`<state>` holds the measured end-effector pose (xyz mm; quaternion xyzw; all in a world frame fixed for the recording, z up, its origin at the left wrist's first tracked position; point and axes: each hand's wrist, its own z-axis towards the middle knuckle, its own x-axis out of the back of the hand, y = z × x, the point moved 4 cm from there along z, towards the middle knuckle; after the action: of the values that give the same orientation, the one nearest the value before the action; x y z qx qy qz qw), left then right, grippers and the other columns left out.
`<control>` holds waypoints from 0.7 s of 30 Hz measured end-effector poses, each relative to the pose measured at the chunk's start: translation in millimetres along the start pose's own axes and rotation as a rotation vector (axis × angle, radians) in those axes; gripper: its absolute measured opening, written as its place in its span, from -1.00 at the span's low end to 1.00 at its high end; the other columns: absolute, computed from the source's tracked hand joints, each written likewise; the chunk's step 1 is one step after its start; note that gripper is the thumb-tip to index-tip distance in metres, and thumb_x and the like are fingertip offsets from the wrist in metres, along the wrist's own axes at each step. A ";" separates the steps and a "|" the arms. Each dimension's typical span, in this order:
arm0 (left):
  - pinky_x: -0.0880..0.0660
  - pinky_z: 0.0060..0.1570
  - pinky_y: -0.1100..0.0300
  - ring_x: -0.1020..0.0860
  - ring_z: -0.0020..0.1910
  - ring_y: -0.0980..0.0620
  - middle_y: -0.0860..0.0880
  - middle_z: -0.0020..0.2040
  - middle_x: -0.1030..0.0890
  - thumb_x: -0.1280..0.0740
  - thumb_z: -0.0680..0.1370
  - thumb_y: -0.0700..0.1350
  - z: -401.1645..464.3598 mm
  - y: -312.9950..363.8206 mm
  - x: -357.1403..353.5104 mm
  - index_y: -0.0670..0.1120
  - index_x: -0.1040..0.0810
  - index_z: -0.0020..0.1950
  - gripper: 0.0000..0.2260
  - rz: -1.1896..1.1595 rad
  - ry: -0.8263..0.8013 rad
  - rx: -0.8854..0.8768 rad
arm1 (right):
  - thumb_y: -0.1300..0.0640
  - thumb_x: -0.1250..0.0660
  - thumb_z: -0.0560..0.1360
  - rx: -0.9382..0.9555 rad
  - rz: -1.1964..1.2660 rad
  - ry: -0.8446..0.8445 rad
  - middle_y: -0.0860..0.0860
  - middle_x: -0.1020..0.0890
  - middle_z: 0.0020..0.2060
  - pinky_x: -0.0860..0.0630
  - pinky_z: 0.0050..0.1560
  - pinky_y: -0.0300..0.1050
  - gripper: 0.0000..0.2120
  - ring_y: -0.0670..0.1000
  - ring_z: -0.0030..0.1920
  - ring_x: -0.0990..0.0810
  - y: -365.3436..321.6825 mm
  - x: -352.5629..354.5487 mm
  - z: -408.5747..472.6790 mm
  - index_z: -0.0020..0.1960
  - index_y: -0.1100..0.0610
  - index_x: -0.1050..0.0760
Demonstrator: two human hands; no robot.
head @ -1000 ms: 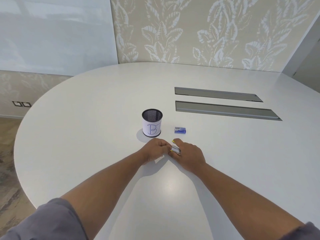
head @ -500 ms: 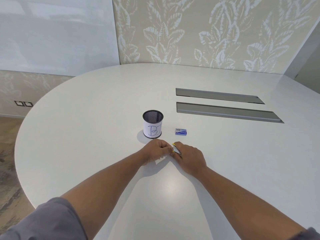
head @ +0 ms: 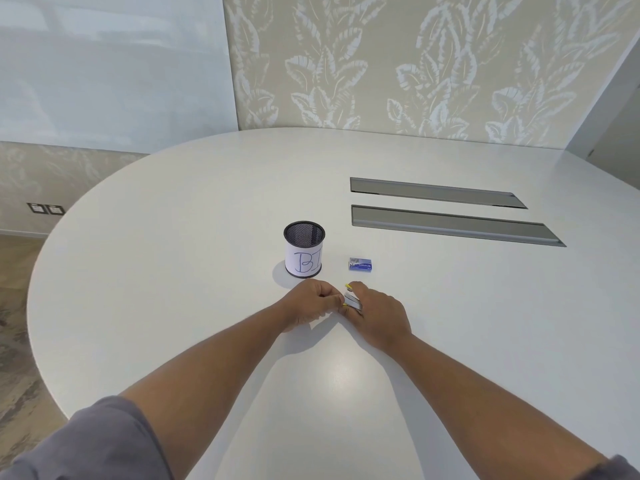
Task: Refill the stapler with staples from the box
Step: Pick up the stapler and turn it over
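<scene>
Silvery stapler point(head: 353, 301), yellow-tipped, half hidden.

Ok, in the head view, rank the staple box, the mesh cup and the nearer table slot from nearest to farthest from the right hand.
1. Staple box, just beyond the right hand.
2. Mesh cup, beyond and to its left.
3. Nearer table slot, far off to its right.

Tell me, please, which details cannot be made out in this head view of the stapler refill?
- Stapler: mostly covered by the left hand and right hand; whether it is open or holds staples is hidden.
- Staple box: too small to read its print or see whether it is open.
- Mesh cup: its inside is too dark to see.
</scene>
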<state>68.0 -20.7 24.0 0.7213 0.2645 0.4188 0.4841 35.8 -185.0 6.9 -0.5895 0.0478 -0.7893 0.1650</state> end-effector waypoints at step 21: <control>-0.39 -0.22 0.27 -0.42 -0.30 0.08 -0.06 -0.20 -0.61 -0.36 0.59 -0.11 1.1 -4.1 -1.0 -0.23 -0.69 0.01 -0.79 -0.020 0.016 0.003 | -0.33 -0.18 0.57 -0.001 0.000 -0.011 -0.03 -0.65 -0.20 -0.42 -0.27 -0.05 -0.62 0.14 -0.19 -0.63 -0.3 -0.2 -0.2 0.17 -0.06 -0.42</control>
<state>68.6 -20.4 19.7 0.7162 0.2761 0.4192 0.4848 35.6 -184.6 6.8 -0.5938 0.0473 -0.7862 0.1647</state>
